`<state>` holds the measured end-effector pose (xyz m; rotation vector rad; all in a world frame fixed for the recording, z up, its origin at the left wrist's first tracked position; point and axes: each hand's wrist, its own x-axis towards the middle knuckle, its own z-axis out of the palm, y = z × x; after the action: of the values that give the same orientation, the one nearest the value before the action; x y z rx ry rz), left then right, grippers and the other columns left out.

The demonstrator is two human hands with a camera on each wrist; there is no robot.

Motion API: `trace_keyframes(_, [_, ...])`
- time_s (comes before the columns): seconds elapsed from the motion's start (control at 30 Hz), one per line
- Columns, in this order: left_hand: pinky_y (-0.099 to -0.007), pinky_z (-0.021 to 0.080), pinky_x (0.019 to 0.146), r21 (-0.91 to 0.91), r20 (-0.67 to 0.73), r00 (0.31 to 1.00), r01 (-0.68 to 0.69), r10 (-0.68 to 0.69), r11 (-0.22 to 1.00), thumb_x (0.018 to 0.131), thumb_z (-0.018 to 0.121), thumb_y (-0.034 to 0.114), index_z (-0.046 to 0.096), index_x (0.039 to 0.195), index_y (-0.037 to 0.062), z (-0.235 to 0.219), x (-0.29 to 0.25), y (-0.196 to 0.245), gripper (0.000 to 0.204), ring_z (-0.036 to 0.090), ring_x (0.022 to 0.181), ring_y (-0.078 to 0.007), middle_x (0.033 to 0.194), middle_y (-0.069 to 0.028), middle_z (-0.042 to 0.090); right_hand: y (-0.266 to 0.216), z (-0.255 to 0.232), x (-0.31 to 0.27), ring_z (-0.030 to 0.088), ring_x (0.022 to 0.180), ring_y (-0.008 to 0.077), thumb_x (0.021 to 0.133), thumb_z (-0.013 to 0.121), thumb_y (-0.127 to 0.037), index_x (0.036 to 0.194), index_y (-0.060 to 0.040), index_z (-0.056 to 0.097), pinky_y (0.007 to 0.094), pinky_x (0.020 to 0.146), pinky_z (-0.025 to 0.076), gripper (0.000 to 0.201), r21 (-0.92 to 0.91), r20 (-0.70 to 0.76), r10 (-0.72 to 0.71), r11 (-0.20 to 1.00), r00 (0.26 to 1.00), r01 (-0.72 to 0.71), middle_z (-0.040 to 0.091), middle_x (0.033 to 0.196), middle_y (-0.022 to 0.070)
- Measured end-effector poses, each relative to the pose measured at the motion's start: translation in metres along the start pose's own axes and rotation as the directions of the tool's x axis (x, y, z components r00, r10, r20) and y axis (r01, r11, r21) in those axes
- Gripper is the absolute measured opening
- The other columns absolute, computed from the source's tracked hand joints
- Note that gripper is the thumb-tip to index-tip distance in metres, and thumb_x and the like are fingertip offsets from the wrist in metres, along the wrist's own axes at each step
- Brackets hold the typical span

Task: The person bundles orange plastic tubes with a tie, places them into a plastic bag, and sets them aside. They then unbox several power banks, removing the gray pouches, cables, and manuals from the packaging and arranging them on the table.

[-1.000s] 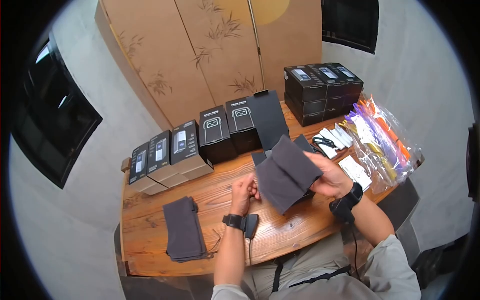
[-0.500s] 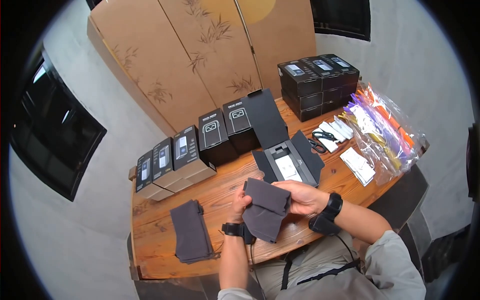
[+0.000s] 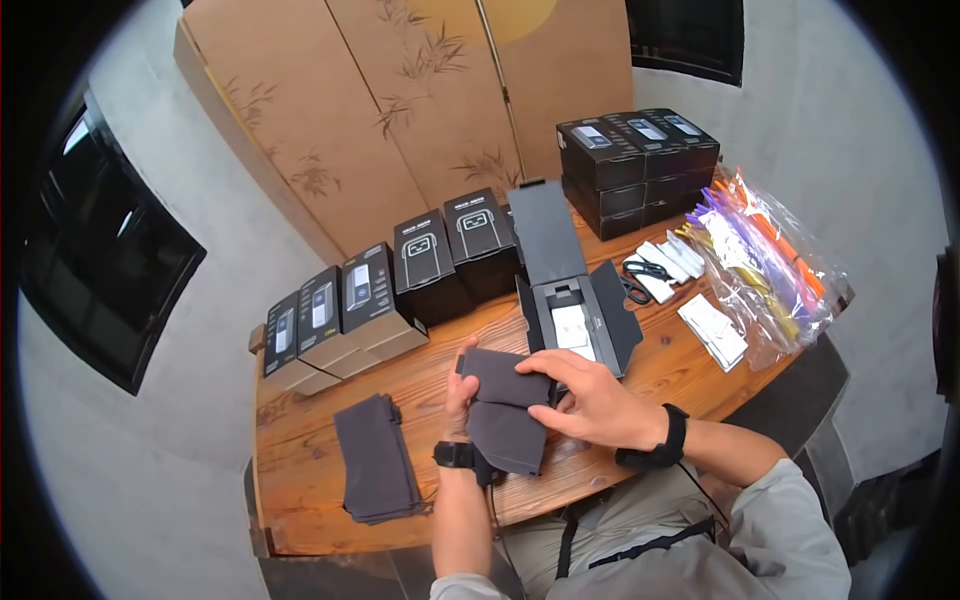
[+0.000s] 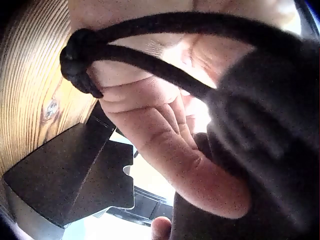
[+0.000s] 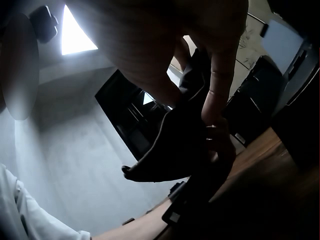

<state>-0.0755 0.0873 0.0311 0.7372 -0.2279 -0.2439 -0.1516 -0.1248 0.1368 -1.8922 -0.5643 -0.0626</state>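
Observation:
A dark grey drawstring pouch (image 3: 507,435), folded over on itself, is held between both hands above the front of the table. My left hand (image 3: 457,395) grips its left side, with the thumb lying over the fabric. From the right, my right hand (image 3: 600,400) pinches the upper fold with thumb and fingers; in the right wrist view the fabric (image 5: 170,145) passes between the fingers. A knotted black cord (image 4: 215,21) loops from the pouch across the left palm. Just beyond the hands stands an open black box (image 3: 617,318) with a white item (image 3: 571,328) inside.
Folded dark pouches (image 3: 378,460) lie at the left. Black boxes (image 3: 365,290) line the back left, and more boxes (image 3: 640,165) are stacked back right. Scissors (image 3: 635,288), white packets (image 3: 680,262), white papers (image 3: 713,332) and a plastic bag (image 3: 765,275) of colourful strips lie right.
The pouch has come down and left, away from the open box, into both hands. The left hand has taken hold of its left side; the right hand has shifted its fingers onto the top.

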Motion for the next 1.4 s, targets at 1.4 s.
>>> trace_keyframes(1.4, [-0.0331,0.055,0.091,-0.011,0.119,0.983,0.141,-0.139,0.990,0.071,0.087,0.024,0.058,0.121,0.0003,-0.003,0.002,-0.001,0.062,0.067,0.100,-0.0221,0.113,-0.0110,0.067,0.005,-0.018,0.020,0.068,0.080,0.0238,0.086,0.068,-0.006,0.095,0.0010,0.073,0.0307,0.071,0.053,0.012,-0.276,-0.301,-0.272,0.942,0.914,0.190,0.070,0.089,0.0134])
